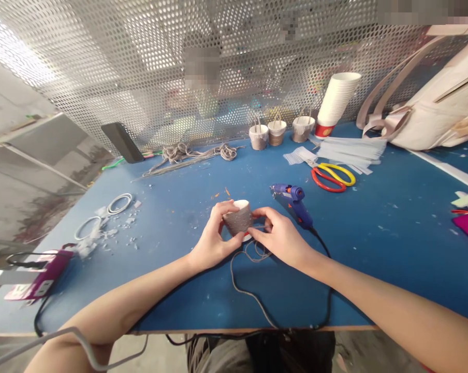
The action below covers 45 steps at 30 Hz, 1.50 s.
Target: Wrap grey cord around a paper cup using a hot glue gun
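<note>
A paper cup point(238, 219) wound with grey-brown cord stands tilted slightly over the blue table. My left hand point(214, 235) is closed round its left side, thumb low and fingers near the white rim. At the cup's right side, my right hand point(276, 234) pinches the cord, its fingertips against the wrapping. A bit of red and white shows at the cup's lower edge. Loose cord point(252, 294) loops below the hands and trails to the table's front edge. Right of the hands lies a blue glue gun point(292, 199) with its black cable.
Scissors point(333, 177) and white strips point(352, 153) lie at back right. Several wrapped cups point(258, 137) and a cup stack point(337, 103) stand by the perforated screen. Cord bundles point(187, 153), a phone-like dark slab point(122, 142), white rings point(119, 204) and a power strip point(43, 274) are left.
</note>
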### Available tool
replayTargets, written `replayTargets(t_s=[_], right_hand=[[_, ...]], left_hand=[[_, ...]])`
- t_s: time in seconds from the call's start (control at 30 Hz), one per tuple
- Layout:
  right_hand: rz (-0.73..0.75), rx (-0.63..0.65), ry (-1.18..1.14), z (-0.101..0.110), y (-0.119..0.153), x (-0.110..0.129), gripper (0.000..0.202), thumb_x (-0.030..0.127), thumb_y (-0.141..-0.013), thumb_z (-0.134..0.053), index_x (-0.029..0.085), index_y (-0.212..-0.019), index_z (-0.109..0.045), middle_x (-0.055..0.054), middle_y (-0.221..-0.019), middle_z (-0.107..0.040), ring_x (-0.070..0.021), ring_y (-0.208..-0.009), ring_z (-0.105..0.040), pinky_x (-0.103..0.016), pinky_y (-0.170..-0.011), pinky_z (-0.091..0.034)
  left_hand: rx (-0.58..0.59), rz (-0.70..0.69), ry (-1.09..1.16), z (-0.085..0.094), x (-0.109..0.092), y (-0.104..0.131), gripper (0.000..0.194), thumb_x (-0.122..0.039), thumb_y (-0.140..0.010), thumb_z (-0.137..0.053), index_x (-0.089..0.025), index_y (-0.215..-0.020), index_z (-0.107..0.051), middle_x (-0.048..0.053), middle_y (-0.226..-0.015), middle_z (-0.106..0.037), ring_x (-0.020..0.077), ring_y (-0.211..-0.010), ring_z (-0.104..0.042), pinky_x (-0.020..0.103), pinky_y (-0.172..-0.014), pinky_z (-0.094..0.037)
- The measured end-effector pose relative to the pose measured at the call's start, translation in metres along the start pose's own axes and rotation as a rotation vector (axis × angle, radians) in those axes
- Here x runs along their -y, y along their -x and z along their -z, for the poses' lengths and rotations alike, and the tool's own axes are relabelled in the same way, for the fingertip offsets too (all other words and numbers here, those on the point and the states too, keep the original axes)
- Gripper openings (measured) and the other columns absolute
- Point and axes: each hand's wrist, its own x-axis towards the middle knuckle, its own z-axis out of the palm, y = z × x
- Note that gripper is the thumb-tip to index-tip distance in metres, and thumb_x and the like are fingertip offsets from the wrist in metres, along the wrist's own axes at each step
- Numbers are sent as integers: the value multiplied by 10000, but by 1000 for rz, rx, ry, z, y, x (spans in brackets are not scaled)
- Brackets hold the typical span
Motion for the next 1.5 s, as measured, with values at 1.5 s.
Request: replayTargets(t_s=[1.5], right_hand=[[-74, 53, -196, 4, 6, 0, 205, 310, -811, -601, 188, -973, -566, -33, -891, -625, -112, -614, -531, -268, -587, -474]], left_hand=[[-300, 390, 580, -4, -3, -9, 147, -284, -767, -551, -180, -687, -484, -44, -645, -424, 102, -629, -388, 223, -615, -375]])
